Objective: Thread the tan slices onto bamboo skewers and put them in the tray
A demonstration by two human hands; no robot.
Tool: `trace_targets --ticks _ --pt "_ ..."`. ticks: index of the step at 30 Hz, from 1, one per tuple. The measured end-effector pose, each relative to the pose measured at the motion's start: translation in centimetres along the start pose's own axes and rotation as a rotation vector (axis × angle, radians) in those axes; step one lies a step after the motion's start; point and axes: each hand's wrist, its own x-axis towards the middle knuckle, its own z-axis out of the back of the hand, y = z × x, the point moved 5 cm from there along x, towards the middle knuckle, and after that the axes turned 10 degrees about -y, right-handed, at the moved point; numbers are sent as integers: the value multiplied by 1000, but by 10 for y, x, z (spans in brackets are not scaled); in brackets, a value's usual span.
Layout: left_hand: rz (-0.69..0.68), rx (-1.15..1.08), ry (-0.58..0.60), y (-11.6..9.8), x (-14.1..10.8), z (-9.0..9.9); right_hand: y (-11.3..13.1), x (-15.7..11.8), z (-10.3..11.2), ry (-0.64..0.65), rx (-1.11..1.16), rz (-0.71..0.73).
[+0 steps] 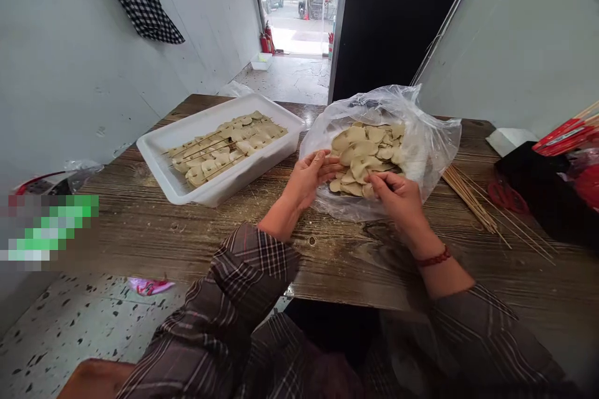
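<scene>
Flat beige slices (360,153) lie piled in an open clear plastic bag (425,137) on the wooden table. At the left edge of the pile is my left hand (309,177), its fingers apart and reaching over the slices. My right hand (397,199) is at the pile's lower right, thumb and fingers pinched on the edge of a slice. To the left, a white tray (215,193) holds rows of similar slices threaded on thin skewers (201,146).
Loose bamboo sticks (470,199) lie on the table (187,237) right of the bag. Beyond them are a black bag (538,193), red-wrapped skewers (568,134) and red scissors (508,196). A green blurred packet (53,227) is at the far left.
</scene>
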Motion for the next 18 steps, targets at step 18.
trace_targets --ticks 18 --pt "-741 1257 172 15 2 -33 3 13 16 -163 137 -77"
